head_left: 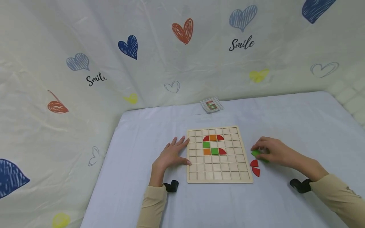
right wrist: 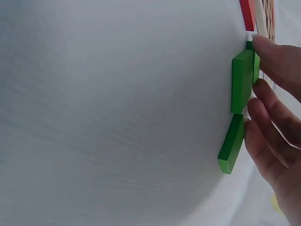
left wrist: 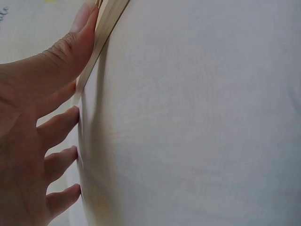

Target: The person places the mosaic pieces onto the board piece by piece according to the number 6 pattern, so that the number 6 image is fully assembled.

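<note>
A wooden grid board (head_left: 231,167) lies on the table, holding red quarter-round, orange and green square pieces in a partial figure. Fingers spread, my left hand (head_left: 172,155) rests at the board's left edge, and its thumb touches the rim (left wrist: 101,40). Just right of the board, my right hand (head_left: 275,152) pinches a green square piece (right wrist: 256,68) between thumb and index finger. Beside it on the cloth are another green piece (right wrist: 241,84) and a further green one (right wrist: 230,146) near the other fingertips. The head view shows the green pieces partly hidden by the hand.
Two red quarter-round pieces (head_left: 254,163) lie by the board's right edge, below the right hand. A small pattern card (head_left: 212,105) with a coloured figure is at the table's back edge. White cloth (head_left: 142,136) covers the table, and a heart-printed curtain (head_left: 154,69) hangs behind.
</note>
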A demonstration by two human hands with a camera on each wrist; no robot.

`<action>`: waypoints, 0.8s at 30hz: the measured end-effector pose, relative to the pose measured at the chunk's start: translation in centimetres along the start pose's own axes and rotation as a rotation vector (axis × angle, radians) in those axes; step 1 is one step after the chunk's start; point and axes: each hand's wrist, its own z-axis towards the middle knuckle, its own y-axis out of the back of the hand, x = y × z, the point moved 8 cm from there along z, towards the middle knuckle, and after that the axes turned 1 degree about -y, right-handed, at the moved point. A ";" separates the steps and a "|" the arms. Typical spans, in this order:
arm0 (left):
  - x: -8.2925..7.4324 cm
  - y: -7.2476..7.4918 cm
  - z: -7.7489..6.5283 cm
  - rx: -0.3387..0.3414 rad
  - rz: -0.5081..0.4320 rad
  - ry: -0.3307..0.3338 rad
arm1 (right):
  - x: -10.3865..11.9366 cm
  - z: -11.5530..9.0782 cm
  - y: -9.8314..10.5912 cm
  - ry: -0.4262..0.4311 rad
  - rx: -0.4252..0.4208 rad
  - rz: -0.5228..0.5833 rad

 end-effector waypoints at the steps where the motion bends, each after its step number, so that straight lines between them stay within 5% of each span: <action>1: 0.0 0.0 0.0 -0.001 -0.001 -0.002 | 0.0 0.1 0.0 0.001 0.000 -0.001; 16: -0.1 0.0 -0.1 0.003 -0.010 0.004 | -0.3 0.3 -0.1 -0.006 -0.042 -0.001; 24: -0.1 0.0 0.0 0.001 -0.008 0.003 | 0.3 0.2 0.4 0.070 -0.160 -0.025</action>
